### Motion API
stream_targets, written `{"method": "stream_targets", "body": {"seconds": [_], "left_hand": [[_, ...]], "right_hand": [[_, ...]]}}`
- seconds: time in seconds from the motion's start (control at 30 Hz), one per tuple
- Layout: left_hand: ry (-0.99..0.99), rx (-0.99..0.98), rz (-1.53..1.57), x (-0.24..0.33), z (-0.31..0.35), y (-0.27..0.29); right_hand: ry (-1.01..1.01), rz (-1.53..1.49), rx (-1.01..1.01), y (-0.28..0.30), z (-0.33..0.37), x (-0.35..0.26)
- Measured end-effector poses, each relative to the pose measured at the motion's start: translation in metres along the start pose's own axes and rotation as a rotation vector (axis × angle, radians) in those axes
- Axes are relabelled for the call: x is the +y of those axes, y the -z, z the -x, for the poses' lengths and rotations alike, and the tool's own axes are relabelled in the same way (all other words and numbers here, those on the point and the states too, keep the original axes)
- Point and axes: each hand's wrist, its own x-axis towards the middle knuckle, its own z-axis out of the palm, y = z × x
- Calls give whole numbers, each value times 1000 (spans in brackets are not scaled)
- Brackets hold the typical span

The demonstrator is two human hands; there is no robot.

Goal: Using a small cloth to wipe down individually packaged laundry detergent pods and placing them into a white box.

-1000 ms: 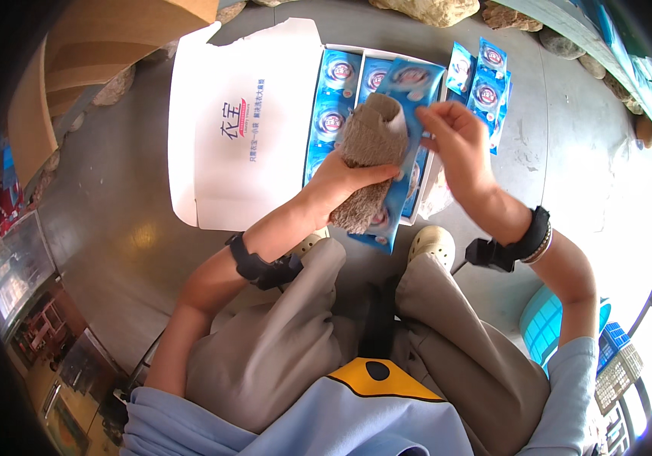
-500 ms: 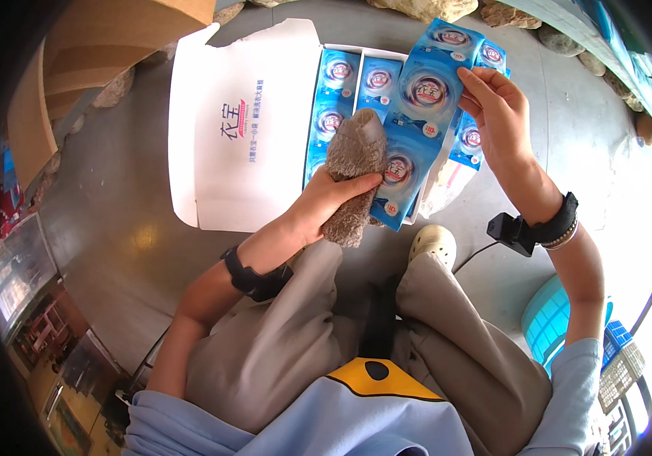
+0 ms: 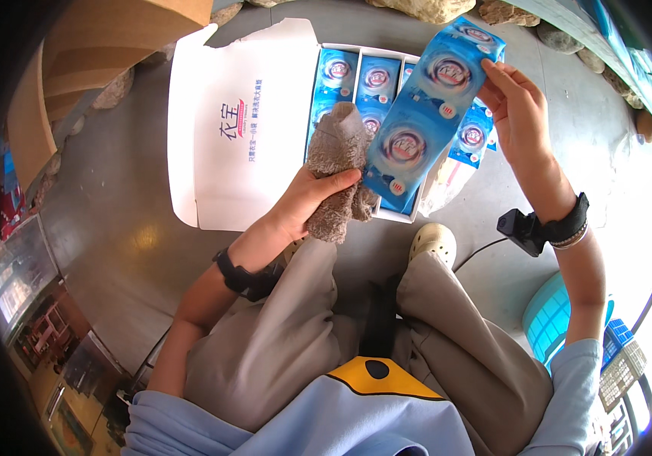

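My left hand (image 3: 304, 201) is closed round a rolled brown-grey towel (image 3: 339, 148), its thumb lying across the front. Between the thumb and fingers of my right hand (image 3: 518, 114) is the right edge of a strip of blue sachets (image 3: 428, 114), which slants down toward the towel. Behind the strip, a white cardboard box (image 3: 315, 83) lies open on the floor, holding blue sachets (image 3: 337, 68) in divided rows. Its lid (image 3: 223, 178) is folded out to the left. More blue sachets (image 3: 472, 137) hang over the box's right side, below my right hand.
Brown cardboard (image 3: 105, 61) stands at the upper left. Rocks (image 3: 428, 7) line the far edge of the grey floor (image 3: 132, 205). A turquoise tub (image 3: 550, 315) is by my right elbow, with a blue basket (image 3: 616, 342) beside it. My cream clog (image 3: 434, 242) is just below the box.
My right hand has moved right with the sachet strip, whose lower end has come away from the towel. My left hand and the towel have shifted slightly left.
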Motion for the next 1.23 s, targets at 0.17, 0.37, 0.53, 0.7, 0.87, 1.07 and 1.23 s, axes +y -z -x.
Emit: {"method": "stream_targets", "body": {"seconds": [0.17, 0.37, 0.53, 0.7, 0.87, 1.07, 1.23], "left_hand": [[64, -54, 18, 3, 0, 15], [73, -128, 545, 12, -18, 27], [88, -365, 680, 21, -34, 19], [-196, -303, 307, 17, -41, -17], [-250, -274, 292, 14, -36, -12], [-205, -303, 278, 11, -31, 1], [-54, -562, 248, -7, -45, 43]], "right_hand": [[19, -74, -153, 4, -1, -21], [-132, -54, -245, -4, 20, -27], [-364, -160, -271, -24, 33, -21], [-287, -180, -223, -25, 15, 8], [-173, -161, -201, -24, 11, 11], [-80, -115, -162, -26, 12, 8], [26, -41, -173, -34, 24, 16]]}}
